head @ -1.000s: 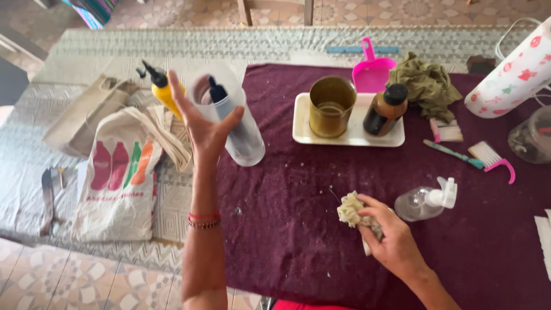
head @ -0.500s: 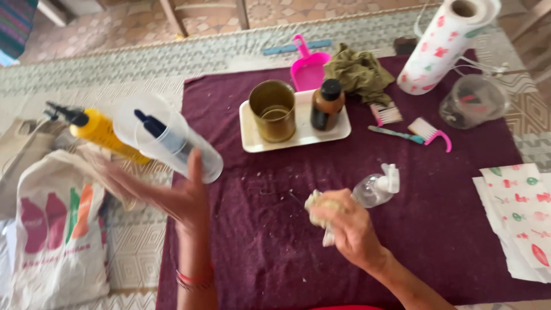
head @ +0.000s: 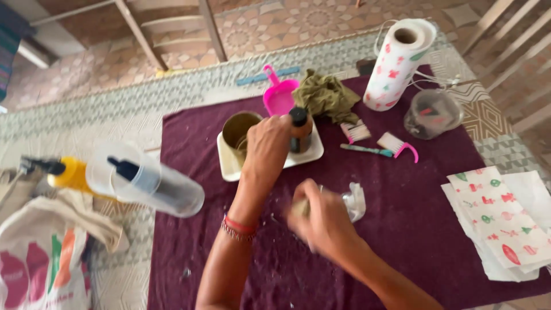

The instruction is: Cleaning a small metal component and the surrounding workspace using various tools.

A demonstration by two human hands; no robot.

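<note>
My left hand (head: 267, 146) reaches over the white tray (head: 229, 167) and touches the side of a brown bottle with a black cap (head: 301, 131). Whether it grips the bottle is unclear. An olive tin can (head: 236, 127) stands on the same tray, partly behind that hand. My right hand (head: 322, 223) is blurred over the maroon cloth (head: 402, 229), closed on a beige crumpled wad (head: 298, 208). Just right of it lies a clear spray bottle (head: 354, 201) on its side.
A pink scoop (head: 279, 95), an olive rag (head: 326, 95), a printed paper towel roll (head: 399, 63), a clear jar (head: 431, 113) and two small brushes (head: 396, 143) stand behind. Printed napkins (head: 493, 218) lie right. A yellow bottle (head: 72, 175), a clear container (head: 146, 182) and a tote bag (head: 34, 270) lie left.
My left hand has left the clear container and swung right and forward to the brown bottle on the tray. The right hand stays by the spray bottle, still holding the wad.
</note>
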